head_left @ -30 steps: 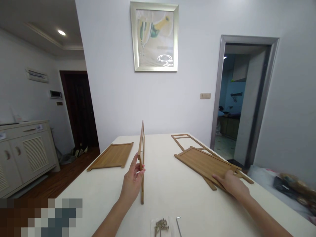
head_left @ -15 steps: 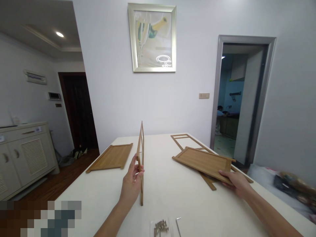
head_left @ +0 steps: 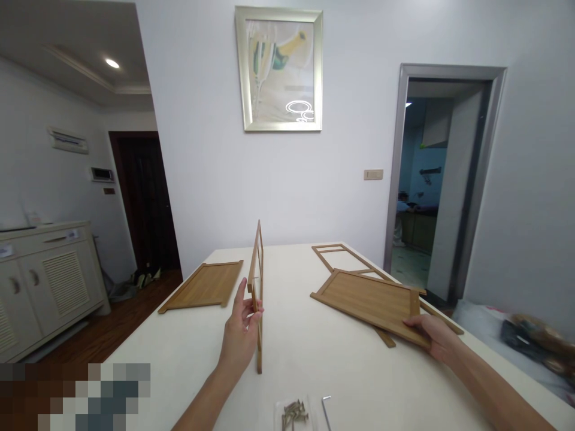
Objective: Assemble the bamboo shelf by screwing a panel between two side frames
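Note:
My left hand (head_left: 242, 329) grips a narrow wooden frame (head_left: 259, 353), holding it upright on its edge on the white table (head_left: 296, 341). Its thumb and fingers wrap round the near bar, the index finger pointing up along it. My right hand (head_left: 433, 335) pinches the near right corner of a wooden shelf panel (head_left: 368, 299), thumb on top and fingers underneath. That panel is tilted over a second wooden frame (head_left: 330, 257) lying flat, and hides part of it. Another wooden panel (head_left: 202, 285) lies flat at the table's left.
At the near edge lie a clear bag of screws (head_left: 294, 413) and an Allen key (head_left: 326, 413). A white wall with a framed picture (head_left: 281, 72) stands behind the table. Right of it a doorway (head_left: 415, 239) shows a person in another room. A cabinet (head_left: 49, 281) stands left.
The panel in my right hand has shifted slightly left and towards me over the flat frame. My left hand holds the upright frame almost unmoved.

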`<control>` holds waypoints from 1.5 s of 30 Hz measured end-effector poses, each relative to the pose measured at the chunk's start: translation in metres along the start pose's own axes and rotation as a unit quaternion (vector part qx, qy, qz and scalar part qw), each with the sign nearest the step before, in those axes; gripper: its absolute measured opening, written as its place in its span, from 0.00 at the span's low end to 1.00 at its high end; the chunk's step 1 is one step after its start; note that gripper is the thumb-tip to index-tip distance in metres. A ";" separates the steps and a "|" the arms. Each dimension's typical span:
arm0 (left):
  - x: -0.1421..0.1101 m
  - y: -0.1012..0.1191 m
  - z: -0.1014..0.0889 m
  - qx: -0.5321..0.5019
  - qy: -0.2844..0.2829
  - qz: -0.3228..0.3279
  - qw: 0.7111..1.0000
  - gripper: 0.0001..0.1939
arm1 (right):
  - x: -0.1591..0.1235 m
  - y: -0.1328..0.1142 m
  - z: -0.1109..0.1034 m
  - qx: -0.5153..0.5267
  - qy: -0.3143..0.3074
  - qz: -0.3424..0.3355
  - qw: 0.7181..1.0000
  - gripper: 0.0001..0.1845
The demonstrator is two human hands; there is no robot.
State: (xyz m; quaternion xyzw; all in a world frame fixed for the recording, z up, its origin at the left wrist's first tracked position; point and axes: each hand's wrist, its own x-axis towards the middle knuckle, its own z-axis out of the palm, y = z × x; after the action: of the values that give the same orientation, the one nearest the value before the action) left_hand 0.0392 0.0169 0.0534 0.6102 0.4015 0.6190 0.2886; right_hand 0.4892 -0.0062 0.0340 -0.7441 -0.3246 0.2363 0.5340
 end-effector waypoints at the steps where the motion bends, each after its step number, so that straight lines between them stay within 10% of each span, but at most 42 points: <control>1: 0.000 -0.001 0.000 0.000 0.001 0.002 1.000 0.37 | 0.001 0.001 0.001 0.006 0.005 0.014 1.000 0.06; 9: 0.002 -0.007 0.000 -0.002 0.006 0.015 1.000 0.38 | -0.002 -0.001 0.006 0.076 0.066 0.030 0.994 0.12; 20: 0.002 -0.010 0.001 0.014 0.015 0.009 1.000 0.37 | -0.034 -0.040 0.000 0.351 -0.058 -0.075 0.932 0.24; 32: 0.002 -0.012 -0.001 0.023 0.001 0.013 1.000 0.36 | -0.028 -0.023 0.022 0.362 0.051 -0.094 0.926 0.21; 45: 0.002 -0.006 -0.001 0.029 0.002 0.009 1.000 0.38 | -0.043 -0.011 0.043 0.296 -0.030 -0.152 0.942 0.24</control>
State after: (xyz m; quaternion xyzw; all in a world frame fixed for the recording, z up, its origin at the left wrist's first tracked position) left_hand 0.0375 0.0214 0.0489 0.6210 0.4141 0.6109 0.2641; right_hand 0.4281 -0.0078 0.0308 -0.4863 -0.3654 0.2602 0.7499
